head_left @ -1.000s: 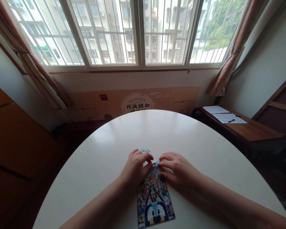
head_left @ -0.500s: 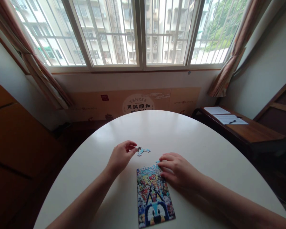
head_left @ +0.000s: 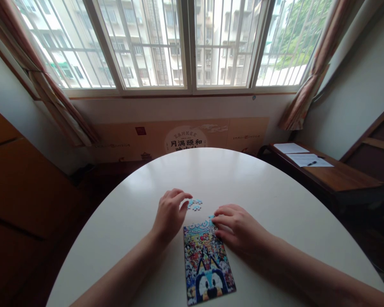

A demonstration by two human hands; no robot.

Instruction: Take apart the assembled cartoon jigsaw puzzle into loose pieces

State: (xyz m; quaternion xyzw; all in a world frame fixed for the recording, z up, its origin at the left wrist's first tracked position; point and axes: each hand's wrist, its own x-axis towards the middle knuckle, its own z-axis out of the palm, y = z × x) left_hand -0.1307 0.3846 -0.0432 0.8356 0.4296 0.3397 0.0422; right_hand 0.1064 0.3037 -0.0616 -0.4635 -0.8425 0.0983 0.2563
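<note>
left fingers (head_left: 186,195) perhaps touching pieces (head_left: 196,208), puzzle (head_left: 208,264) nearby

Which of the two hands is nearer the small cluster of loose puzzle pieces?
The left hand: its fingertips are right by the loose pieces, whereas the right hand is at the upper right corner of the puzzle.

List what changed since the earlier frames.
The left hand moved left and slightly away, from the top edge of the puzzle to the loose pieces. The dark piece at its fingertips half a second ago no longer shows; release is unclear. The right hand and puzzle stayed put.
</note>
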